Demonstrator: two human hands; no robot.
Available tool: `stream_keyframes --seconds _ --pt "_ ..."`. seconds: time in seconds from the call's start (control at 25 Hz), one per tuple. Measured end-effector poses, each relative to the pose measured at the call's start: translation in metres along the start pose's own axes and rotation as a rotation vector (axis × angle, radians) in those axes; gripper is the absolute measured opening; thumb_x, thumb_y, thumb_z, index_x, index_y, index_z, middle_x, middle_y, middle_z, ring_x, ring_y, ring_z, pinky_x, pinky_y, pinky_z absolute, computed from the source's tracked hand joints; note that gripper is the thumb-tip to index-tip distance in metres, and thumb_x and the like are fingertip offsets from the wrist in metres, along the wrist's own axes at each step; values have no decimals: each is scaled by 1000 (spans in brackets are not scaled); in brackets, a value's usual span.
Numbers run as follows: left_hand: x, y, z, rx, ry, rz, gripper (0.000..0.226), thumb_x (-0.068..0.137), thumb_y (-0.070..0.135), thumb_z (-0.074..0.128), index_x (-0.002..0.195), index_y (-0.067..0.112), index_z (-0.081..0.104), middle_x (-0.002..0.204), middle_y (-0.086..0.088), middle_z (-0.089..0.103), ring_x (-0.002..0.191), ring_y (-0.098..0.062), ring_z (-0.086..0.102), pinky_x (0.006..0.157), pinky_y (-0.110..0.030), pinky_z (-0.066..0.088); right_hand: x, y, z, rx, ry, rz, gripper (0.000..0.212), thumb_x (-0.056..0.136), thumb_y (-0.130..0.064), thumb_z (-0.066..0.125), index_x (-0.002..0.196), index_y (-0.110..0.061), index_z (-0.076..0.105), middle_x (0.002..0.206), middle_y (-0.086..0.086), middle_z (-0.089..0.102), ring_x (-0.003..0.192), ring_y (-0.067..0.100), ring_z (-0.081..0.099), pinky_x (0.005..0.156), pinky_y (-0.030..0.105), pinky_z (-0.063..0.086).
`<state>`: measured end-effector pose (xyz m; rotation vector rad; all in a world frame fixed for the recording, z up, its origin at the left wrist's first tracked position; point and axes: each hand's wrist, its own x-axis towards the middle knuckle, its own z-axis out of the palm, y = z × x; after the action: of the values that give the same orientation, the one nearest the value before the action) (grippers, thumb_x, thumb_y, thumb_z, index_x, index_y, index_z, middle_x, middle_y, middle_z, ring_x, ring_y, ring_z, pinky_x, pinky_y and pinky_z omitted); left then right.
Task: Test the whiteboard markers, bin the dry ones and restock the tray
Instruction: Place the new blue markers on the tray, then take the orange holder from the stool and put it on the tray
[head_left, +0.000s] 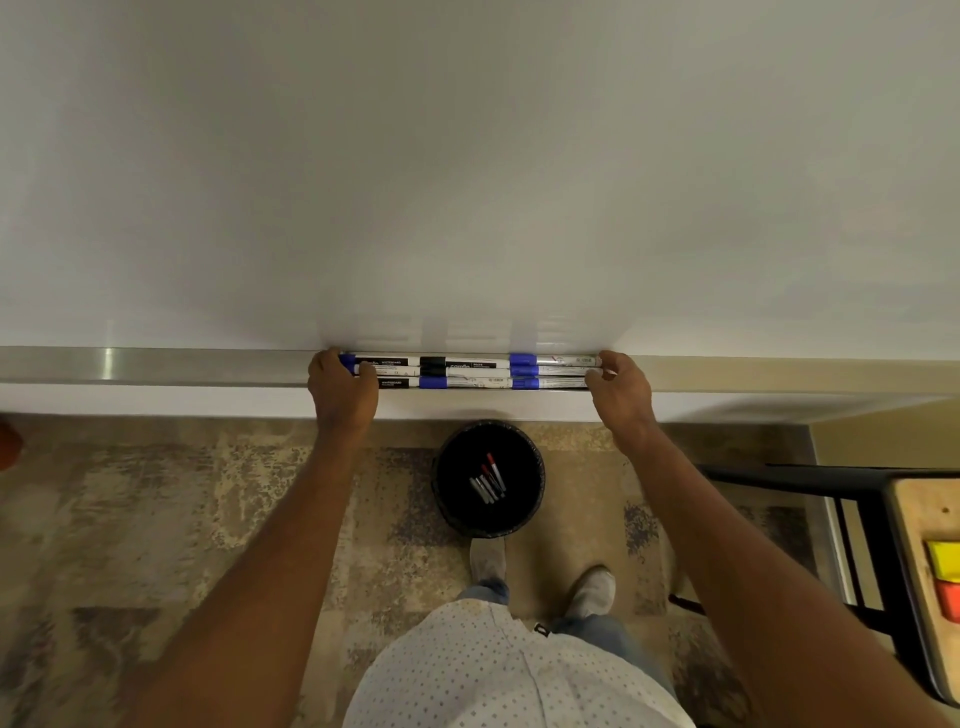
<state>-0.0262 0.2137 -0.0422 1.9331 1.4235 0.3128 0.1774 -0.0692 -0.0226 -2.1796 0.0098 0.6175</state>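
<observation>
Several white markers (470, 371) with blue and black caps lie end to end in three rows in the metal tray (182, 366) under the whiteboard (467, 156). My left hand (340, 389) presses on the left ends of the rows, fingers curled over them. My right hand (621, 387) touches the right ends with its fingertips. On the floor below stands a round black bin (488, 480) with several markers (488, 480) in it, some red-capped.
A black-framed table (914, 525) with a wooden top stands at the right, with yellow and red blocks (948, 577) on it. My feet (540, 571) stand on patterned carpet just behind the bin.
</observation>
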Motion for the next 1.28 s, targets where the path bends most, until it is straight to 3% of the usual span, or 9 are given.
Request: stream_keyframes --seconds 0.2,0.32,0.4,0.64,0.8,1.04,1.28 --pt "-23 1 19 162 25 140 56 95 20 63 143 -1 44 159 -24 30 149 -41 23 121 -54 29 -14 13 -12 -1 56 -60 45 102 -26 58 144 -12 55 143 8 60 130 23 57 112 40 47" --pt "-51 19 40 168 -13 271 54 95 23 64 142 2 48 159 -21 32 148 -40 27 119 -54 32 -27 29 -29 -49 97 -105 43 105 -34 56 143 -15 55 148 6 54 138 22 48 110 30 36" --pt "-73 37 57 181 -50 372 52 94 24 64 140 4 50 157 -19 34 146 -38 30 119 -52 33 -33 42 -45 -70 130 -110 43 105 -36 56 144 -17 54 149 5 53 140 23 46 111 32 36" --pt "-151 101 117 213 -316 655 52 95 21 62 144 8 48 158 -13 38 147 -33 31 123 -48 27 -50 82 -111 -29 237 -34 46 105 -39 57 147 -22 51 154 4 48 140 24 47 115 43 43" --pt "-215 145 165 222 -513 765 50 99 25 59 146 13 48 162 -7 35 149 -26 30 123 -42 28 -61 126 -168 -20 272 8 48 106 -36 55 150 -20 47 157 5 44 145 23 38 115 35 34" --pt "-325 207 247 321 -709 922 51 101 33 56 148 17 45 162 -5 33 147 -24 31 120 -41 34 -73 218 -253 -39 360 120 50 106 -36 54 152 -16 47 160 5 42 150 25 32 122 40 27" --pt "-442 244 325 371 -898 1043 53 101 35 56 149 18 43 162 -4 32 149 -21 30 120 -41 34 -97 314 -329 44 516 227 41 104 -25 58 142 -10 57 147 13 55 139 31 46 117 41 33"
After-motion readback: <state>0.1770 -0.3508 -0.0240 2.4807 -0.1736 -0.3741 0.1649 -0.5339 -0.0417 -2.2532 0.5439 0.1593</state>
